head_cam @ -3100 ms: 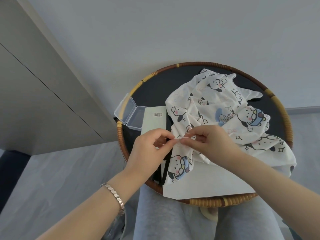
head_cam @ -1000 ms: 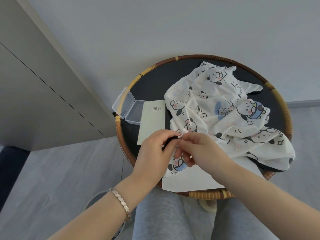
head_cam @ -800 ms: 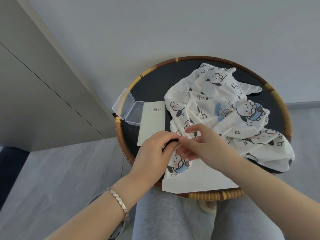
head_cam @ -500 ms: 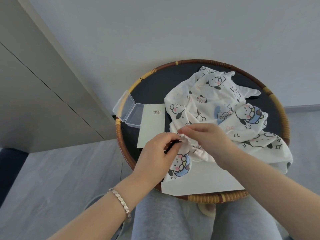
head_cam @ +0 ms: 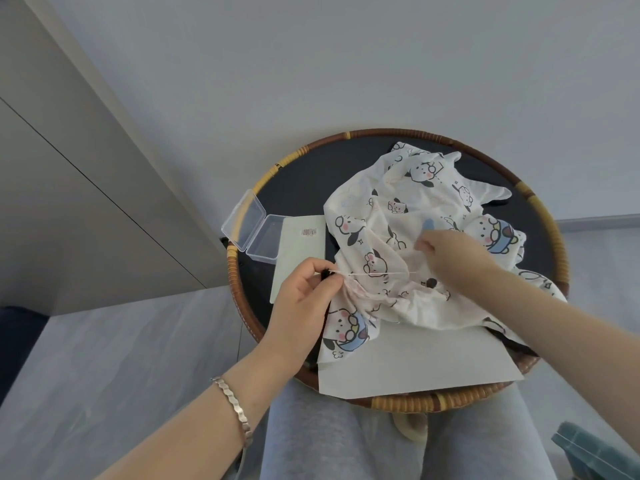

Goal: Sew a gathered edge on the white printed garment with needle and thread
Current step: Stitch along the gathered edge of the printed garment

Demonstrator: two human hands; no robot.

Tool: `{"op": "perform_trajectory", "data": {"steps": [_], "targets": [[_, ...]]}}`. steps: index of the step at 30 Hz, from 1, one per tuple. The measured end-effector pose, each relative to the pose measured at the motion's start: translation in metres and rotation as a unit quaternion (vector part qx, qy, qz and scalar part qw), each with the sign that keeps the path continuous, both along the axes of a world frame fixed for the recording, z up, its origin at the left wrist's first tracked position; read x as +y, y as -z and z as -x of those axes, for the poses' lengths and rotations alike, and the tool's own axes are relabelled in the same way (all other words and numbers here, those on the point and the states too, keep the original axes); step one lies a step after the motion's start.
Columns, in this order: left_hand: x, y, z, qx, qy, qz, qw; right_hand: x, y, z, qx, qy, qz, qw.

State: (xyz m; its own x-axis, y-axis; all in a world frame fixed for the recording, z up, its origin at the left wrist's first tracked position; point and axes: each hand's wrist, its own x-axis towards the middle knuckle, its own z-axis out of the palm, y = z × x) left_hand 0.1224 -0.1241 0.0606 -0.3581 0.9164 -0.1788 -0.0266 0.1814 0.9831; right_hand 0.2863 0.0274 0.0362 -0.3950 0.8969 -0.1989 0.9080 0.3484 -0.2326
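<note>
The garment (head_cam: 408, 209) lies bunched on the right of the desk (head_cam: 554, 237). The left grip (head_cam: 304, 292) pinches its gathered near-left edge. The right grip (head_cam: 450, 258), fingers curled, pinches the thread (head_cam: 377, 273), which runs taut between the two.

A round wicker-rimmed table (head_cam: 408, 402) carries an open clear plastic box (head_cam: 254, 233) at its left edge, a pale barcoded card (head_cam: 298, 252) just beside it, and a white sheet (head_cam: 415, 363) at the near rim.
</note>
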Motion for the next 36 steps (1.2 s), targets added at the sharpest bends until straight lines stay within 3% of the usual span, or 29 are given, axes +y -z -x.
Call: {"op": "perform_trajectory", "data": {"steps": [1, 4, 7, 11, 16, 18, 20, 23, 24, 26, 29, 32, 36], "targets": [[0.0, 0.001, 0.0, -0.006, -0.001, 0.003, 1.0, 0.006, 0.0, -0.004, 0.012, 0.05, 0.023, 0.998], [0.0, 0.003, -0.001, -0.017, 0.01, 0.007, 1.0, 0.009, -0.009, -0.006, 0.2, 0.148, 0.125, 0.96], [0.002, 0.003, -0.002, -0.015, 0.021, 0.007, 1.0, -0.018, -0.034, 0.008, 0.309, 0.062, 0.294, 0.902], [0.002, 0.003, -0.002, -0.009, 0.029, 0.003, 1.0, -0.046, -0.05, 0.026, 0.295, -0.077, 0.322, 0.896], [-0.001, 0.003, 0.002, -0.01, 0.025, 0.021, 0.999, -0.043, -0.037, 0.03, 0.302, -0.034, 0.293, 0.907], [-0.002, 0.003, 0.004, -0.011, 0.021, 0.029, 0.999, -0.03, -0.023, 0.026, 0.227, -0.009, 0.246, 0.942], [-0.003, 0.002, 0.006, -0.013, 0.019, 0.034, 0.999, -0.015, -0.003, 0.018, 0.079, 0.027, 0.152, 0.985], [-0.002, 0.002, 0.006, -0.016, 0.018, 0.036, 0.999, 0.001, 0.012, 0.005, -0.043, 0.083, 0.055, 0.994], [-0.002, 0.002, 0.006, -0.017, 0.018, 0.036, 0.999, 0.001, 0.01, 0.004, -0.031, 0.081, 0.034, 0.996], [-0.001, 0.003, 0.006, -0.019, 0.02, 0.034, 0.999, -0.006, -0.001, 0.007, 0.089, 0.046, 0.064, 0.993], [0.0, 0.003, 0.006, -0.022, 0.023, 0.031, 0.999, -0.032, -0.03, 0.023, 0.291, -0.021, 0.264, 0.919], [0.0, 0.003, 0.006, -0.018, 0.023, 0.03, 0.999, -0.046, -0.04, 0.033, 0.307, -0.063, 0.35, 0.883], [-0.001, 0.002, 0.007, -0.01, 0.031, 0.032, 0.999, -0.042, -0.036, 0.035, 0.316, -0.025, 0.318, 0.894]]}}
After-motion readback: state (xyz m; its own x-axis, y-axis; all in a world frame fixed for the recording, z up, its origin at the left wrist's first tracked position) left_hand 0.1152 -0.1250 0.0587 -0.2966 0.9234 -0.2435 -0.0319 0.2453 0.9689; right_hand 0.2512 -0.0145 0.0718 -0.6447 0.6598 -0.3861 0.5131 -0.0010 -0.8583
